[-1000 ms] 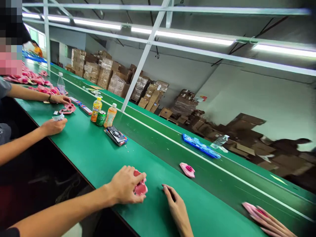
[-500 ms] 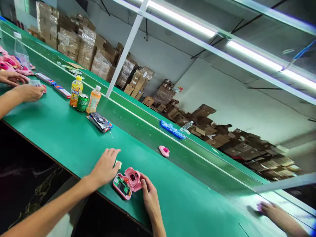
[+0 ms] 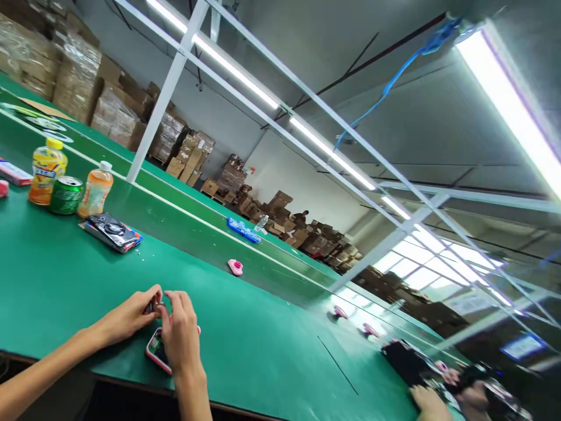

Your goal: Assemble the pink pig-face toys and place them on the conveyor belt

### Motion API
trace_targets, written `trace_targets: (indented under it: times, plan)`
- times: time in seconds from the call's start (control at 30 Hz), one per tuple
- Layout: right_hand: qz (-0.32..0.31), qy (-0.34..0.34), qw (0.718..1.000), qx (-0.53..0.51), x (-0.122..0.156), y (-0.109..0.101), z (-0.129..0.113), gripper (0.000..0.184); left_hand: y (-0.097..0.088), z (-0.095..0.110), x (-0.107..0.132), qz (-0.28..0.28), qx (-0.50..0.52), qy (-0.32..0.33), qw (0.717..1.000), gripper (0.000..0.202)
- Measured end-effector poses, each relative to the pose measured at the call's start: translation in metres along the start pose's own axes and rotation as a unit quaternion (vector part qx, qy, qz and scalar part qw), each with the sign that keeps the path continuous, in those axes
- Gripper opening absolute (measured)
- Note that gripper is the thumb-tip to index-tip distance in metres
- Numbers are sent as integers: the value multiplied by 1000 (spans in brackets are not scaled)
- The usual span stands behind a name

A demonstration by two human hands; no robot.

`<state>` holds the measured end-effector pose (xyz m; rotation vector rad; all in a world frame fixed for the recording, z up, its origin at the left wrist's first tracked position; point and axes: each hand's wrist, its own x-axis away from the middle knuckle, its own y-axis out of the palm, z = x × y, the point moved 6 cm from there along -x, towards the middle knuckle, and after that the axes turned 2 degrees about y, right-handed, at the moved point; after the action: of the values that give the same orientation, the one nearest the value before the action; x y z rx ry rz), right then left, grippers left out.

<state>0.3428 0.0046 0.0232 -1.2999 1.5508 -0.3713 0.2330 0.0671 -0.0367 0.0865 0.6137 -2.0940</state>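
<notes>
The opened pink toy case (image 3: pixel 156 351) lies on the green table near its front edge, with part of a green circuit board showing inside. My right hand (image 3: pixel 180 327) is over the case and hides much of it. At the case's far side, my left hand (image 3: pixel 134 313) meets the right fingertips. Both hands have fingers bent together in a pinch. Something small and dark shows between them, but its kind is hidden.
Left stand a yellow-capped bottle (image 3: pixel 47 172), a green can (image 3: pixel 66 195) and an orange drink bottle (image 3: pixel 96 190). A phone (image 3: pixel 113 229) rests on a box. Beyond lie a pink part (image 3: pixel 235 267) and blue tray (image 3: pixel 243 230). Another person's hand (image 3: pixel 429 403) is lower right.
The view has swung right. My left hand has gone from open above the table to a pinch beside the right hand. My right hand has moved from the pink lid's edge to over the case.
</notes>
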Motion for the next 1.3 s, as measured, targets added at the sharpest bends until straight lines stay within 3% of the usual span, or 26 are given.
trace_targets:
  times: [0.13,0.23,0.33,0.5,0.6,0.73,1.1,1.3]
  plan:
    - [-37,49,998,-19,-20,25,8,21,1,-7,6,58,62,-55,995,34]
    - [10,85,992,-97,-18,22,18,16,2,-3,14,91,89,-79,989,46]
    - [32,99,986,-127,-15,14,19,12,6,8,21,97,88,-73,989,45]
    - [-31,-17,998,-42,-17,7,0,17,9,19,25,113,111,-69,985,52]
    - [-28,-65,997,-4,-17,4,-4,18,9,20,27,126,90,-85,984,51]
    - [-37,-72,997,7,-17,6,-1,16,7,22,30,141,64,-93,983,50]
    - [-115,-58,990,62,-18,12,4,16,10,25,34,108,65,-105,986,51]
    - [-82,-125,981,125,0,18,-11,26,3,19,31,134,91,-121,979,43]
